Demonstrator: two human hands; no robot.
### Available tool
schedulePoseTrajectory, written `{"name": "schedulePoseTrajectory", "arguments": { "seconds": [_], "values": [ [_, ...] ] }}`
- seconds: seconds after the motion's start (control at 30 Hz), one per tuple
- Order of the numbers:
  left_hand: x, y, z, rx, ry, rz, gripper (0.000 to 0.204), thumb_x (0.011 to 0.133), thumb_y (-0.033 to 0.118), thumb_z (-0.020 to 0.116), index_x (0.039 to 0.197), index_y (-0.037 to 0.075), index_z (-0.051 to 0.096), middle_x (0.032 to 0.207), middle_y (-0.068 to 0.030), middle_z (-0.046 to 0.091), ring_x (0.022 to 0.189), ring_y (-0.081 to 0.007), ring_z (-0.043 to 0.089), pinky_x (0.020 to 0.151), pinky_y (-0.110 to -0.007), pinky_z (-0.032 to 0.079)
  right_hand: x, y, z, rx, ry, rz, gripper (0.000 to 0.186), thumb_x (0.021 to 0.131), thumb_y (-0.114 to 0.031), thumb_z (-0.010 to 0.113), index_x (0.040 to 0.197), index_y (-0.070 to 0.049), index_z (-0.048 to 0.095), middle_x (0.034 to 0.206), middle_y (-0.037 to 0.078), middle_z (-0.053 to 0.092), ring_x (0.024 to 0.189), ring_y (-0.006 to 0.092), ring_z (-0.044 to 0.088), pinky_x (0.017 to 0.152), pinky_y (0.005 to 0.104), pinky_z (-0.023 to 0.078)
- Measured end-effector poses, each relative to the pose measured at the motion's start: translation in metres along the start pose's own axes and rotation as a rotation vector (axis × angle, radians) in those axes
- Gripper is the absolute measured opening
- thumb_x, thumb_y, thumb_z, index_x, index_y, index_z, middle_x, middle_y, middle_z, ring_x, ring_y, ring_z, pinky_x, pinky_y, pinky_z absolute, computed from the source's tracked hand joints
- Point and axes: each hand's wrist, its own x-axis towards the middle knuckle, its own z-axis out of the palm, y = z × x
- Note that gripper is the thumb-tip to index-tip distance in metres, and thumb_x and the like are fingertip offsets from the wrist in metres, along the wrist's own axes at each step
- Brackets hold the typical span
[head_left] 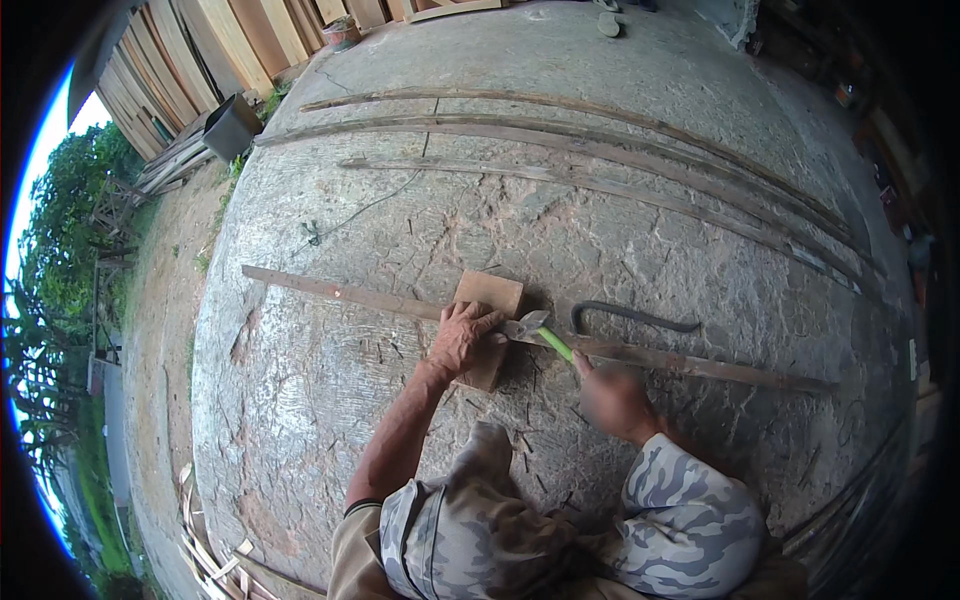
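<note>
While the left hand (463, 338) touches a wooden strip (350, 294) (grip unclear), the right hand (615, 402) grasps a hammer (554, 342).

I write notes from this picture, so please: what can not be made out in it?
In the head view:
Right hand: blurred; exact finger placement on the green-handled hammer is unclear.
Left hand: anything small under its fingers is hidden by them.
Wooden block: its middle is covered by the left hand.
Leaning planks: upper ends cut off by the top edge.
</note>
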Motion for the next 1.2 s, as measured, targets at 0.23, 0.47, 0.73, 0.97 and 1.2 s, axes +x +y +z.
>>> {"name": "schedulePoseTrajectory", "arguments": {
  "seconds": [0.23, 0.47, 0.73, 0.97, 1.2],
  "values": [
    [0.002, 0.007, 0.001, 0.063, -0.006, 0.002, 0.044, 0.093, 0.04, 0.072, 0.134, 0.023, 0.07, 0.119, -0.006, 0.062, 0.121, -0.0311, 0.053, 0.108, -0.051, 0.036, 0.018, -0.02, -0.013, -0.048, -0.07, -0.012, 0.072, 0.098, -0.002, 0.062, 0.164, -0.013, 0.037, 0.087, 0.02, 0.065, 0.072, 0.0396, 0.068, 0.061, 0.0491, 0.053],
    [0.001, 0.004, 0.005, 0.096, 0.025, 0.008, 0.045, 0.092, 0.041, 0.072, 0.134, 0.024, 0.069, 0.118, -0.0059, 0.062, 0.12, -0.0317, 0.054, 0.108, -0.051, 0.037, 0.019, -0.014, -0.004, 0.081, 0.28, -0.31, 0.082, 0.088, 0.008, 0.066, 0.163, -0.008, 0.037, 0.084, 0.015, 0.061, 0.065, 0.0331, 0.064, 0.055, 0.044, 0.052],
    [0.007, 0.007, 0.001, 0.109, 0.014, -0.035, 0.045, 0.092, 0.04, 0.072, 0.135, 0.025, 0.069, 0.123, -0.0056, 0.062, 0.122, -0.0319, 0.054, 0.11, -0.052, 0.037, 0.014, -0.011, -0.006, 0.144, -0.069, 0.068, 0.067, 0.101, -0.005, 0.061, 0.164, -0.011, 0.037, 0.088, 0.021, 0.069, 0.077, 0.0386, 0.071, 0.062, 0.0441, 0.052],
    [0.004, 0.006, 0.003, 0.091, 0.013, -0.012, 0.044, 0.093, 0.039, 0.071, 0.134, 0.023, 0.069, 0.123, -0.0066, 0.063, 0.123, -0.0322, 0.054, 0.11, -0.052, 0.037, 0.022, -0.014, 0.003, 0.114, -0.042, 0.005, 0.065, 0.105, -0.009, 0.058, 0.165, -0.012, 0.034, 0.092, 0.028, 0.069, 0.082, 0.0336, 0.075, 0.076, 0.0416, 0.057],
    [0.004, 0.008, -0.001, 0.134, -0.029, -0.011, 0.037, 0.095, 0.032, 0.068, 0.13, 0.021, 0.068, 0.122, -0.0078, 0.063, 0.122, -0.0329, 0.055, 0.11, -0.052, 0.036, 0.025, -0.019, -0.025, 0.345, 0.172, 0.101, 0.062, 0.105, -0.005, 0.055, 0.164, -0.013, 0.038, 0.124, 0.031, 0.069, 0.108, 0.0297, 0.073, 0.087, 0.0365, 0.055]
  ]
}}
